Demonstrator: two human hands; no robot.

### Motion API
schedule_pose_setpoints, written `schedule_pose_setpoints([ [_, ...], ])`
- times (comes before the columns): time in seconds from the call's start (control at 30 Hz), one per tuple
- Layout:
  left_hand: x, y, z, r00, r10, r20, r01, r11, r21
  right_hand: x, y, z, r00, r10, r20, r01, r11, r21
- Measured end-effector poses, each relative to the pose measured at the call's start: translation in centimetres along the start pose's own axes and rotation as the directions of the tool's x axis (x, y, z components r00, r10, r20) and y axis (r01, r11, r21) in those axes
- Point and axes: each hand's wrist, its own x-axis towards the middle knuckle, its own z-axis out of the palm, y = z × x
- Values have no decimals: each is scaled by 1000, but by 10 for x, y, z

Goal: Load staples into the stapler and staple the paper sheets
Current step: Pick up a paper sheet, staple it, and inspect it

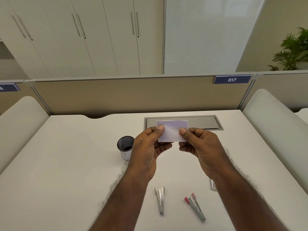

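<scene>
Both my hands hold up small white paper sheets (172, 130) above the desk's middle. A thin staple line shows at the sheets' centre. My left hand (148, 147) pinches the left edge with thumb on top. My right hand (200, 145) pinches the right edge the same way. Two staplers lie on the white desk (75, 164) near me: a plain silver stapler (160, 200) and a silver stapler with pink ends (195, 206), both slightly spread at the far end. A small flat box (213, 185), perhaps staples, peeks out beside my right forearm.
A black mesh pen cup (125, 147) stands left of my left hand. A grey cable hatch (205, 122) sits in the desk behind the paper. A beige partition (116, 95) with a tag "017" (232, 79) closes the back. Padded white dividers flank both sides.
</scene>
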Motion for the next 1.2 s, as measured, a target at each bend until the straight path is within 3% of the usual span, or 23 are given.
schedule_pose_setpoints([
  [0.13,-2,2,3,998,45,-54,-41,996,76,-2,-7,2,1000,-1,-6,1,1000,7],
  [0.2,-2,0,4,971,168,-169,-129,968,217,-3,-9,4,997,-59,-58,56,997,-45],
  [0.27,-3,-5,5,878,394,-272,-247,860,446,-4,-9,8,970,-202,-134,175,966,-188],
  [0.33,-9,-8,9,828,504,-244,-332,793,511,-8,-10,13,910,-383,-158,303,876,-376],
  [0.43,-16,-9,20,929,366,-43,-331,880,341,-15,-7,22,811,-583,-44,449,670,-591],
  [0.5,-18,-7,23,957,281,72,-289,939,187,-19,-4,27,796,-604,44,464,562,-685],
  [0.67,-16,7,20,974,217,59,-222,970,95,-23,-5,29,807,-577,127,468,493,-734],
  [0.73,-14,14,18,981,190,40,-194,974,121,-20,-8,26,781,-623,52,450,503,-737],
  [0.8,-12,20,16,982,183,43,-187,968,166,-15,-14,21,803,-594,-57,400,607,-686],
  [0.87,-12,26,14,981,180,78,-193,955,224,-8,-22,16,895,-433,-110,318,789,-525],
  [0.93,-11,30,12,978,179,103,-200,944,263,-3,-27,13,965,-257,-57,225,918,-327],
  [1.07,-12,36,12,980,143,141,-171,961,215,-2,-30,7,993,-120,11,120,986,-113],
  [1.2,-13,37,10,978,104,180,-142,967,211,-2,-31,5,995,-99,30,101,992,-79],
])
